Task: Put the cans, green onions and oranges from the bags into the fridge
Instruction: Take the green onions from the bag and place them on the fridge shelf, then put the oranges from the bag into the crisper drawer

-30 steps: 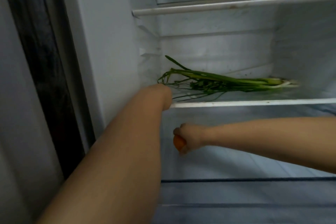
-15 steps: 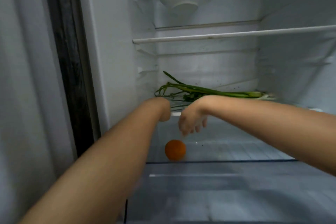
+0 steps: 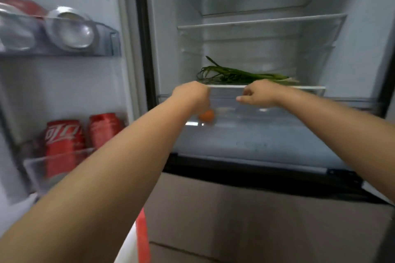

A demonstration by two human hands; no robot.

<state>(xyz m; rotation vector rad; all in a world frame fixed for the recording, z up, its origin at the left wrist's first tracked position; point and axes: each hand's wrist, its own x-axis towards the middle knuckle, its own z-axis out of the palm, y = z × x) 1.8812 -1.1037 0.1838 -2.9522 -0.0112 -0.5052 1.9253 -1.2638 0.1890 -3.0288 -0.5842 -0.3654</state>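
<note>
Inside the clear crisper drawer point(image 3: 277, 111) lies one orange point(image 3: 207, 115), seen through the drawer's front. Above it, green onions point(image 3: 241, 75) lie along the glass shelf. Red cola cans point(image 3: 62, 145) stand in the lower door rack, and more cans point(image 3: 70, 30) lie on their sides in the upper door rack. My left hand point(image 3: 190, 94) is curled at the left of the drawer's top rim, with its fingers hidden behind it. My right hand point(image 3: 256, 95) hovers at the rim's middle with loosely curled fingers, and nothing shows in it.
The fridge door point(image 3: 64, 92) stands open to the left with its racks close to my left arm. Higher shelves point(image 3: 260, 20) run across the cabinet, with a white bowl at the top. A red and white bag point(image 3: 141, 239) shows at the bottom, before a grey lower drawer front point(image 3: 256, 220).
My right hand let go of the orange in the drawer and rose to the rim. The view pulled back from the fridge, and the drawer now looks pushed in.
</note>
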